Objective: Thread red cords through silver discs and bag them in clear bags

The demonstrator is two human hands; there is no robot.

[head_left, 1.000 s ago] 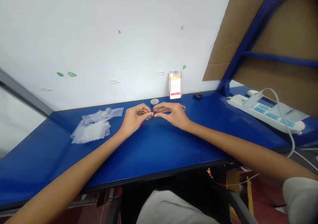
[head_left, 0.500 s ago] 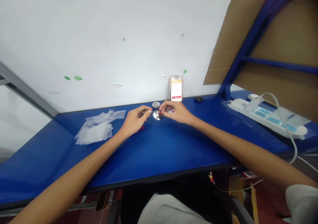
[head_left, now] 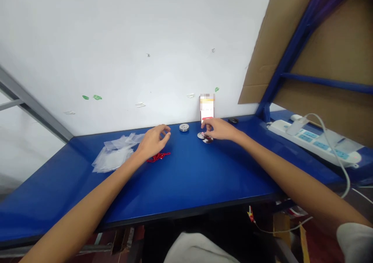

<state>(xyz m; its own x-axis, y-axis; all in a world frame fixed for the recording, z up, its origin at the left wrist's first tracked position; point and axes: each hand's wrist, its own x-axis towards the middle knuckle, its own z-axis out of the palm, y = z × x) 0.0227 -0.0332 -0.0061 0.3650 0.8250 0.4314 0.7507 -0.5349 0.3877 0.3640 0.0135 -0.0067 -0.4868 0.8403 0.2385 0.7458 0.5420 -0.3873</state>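
Note:
My left hand (head_left: 153, 140) hovers over the blue table (head_left: 186, 177), fingers curled loosely with nothing seen in them. A tangle of red cord (head_left: 157, 156) lies just below it. My right hand (head_left: 219, 130) rests further right, its fingertips pinching a small shiny metal disc (head_left: 207, 139) that lies next to another silver disc (head_left: 201, 135). A third round metal piece (head_left: 183, 127) sits by itself near the wall between my hands.
A pile of clear plastic bags (head_left: 116, 152) lies at the left. A small white card (head_left: 206, 109) leans on the wall, a black object (head_left: 233, 120) beside it. A white power strip (head_left: 314, 142) with cable sits at the right under a cardboard-backed blue frame (head_left: 291, 53).
My hands have parted. The right hand carried the shiny disc to the right and set it down by another disc; the left hand drew back left, and the red cord now lies bare.

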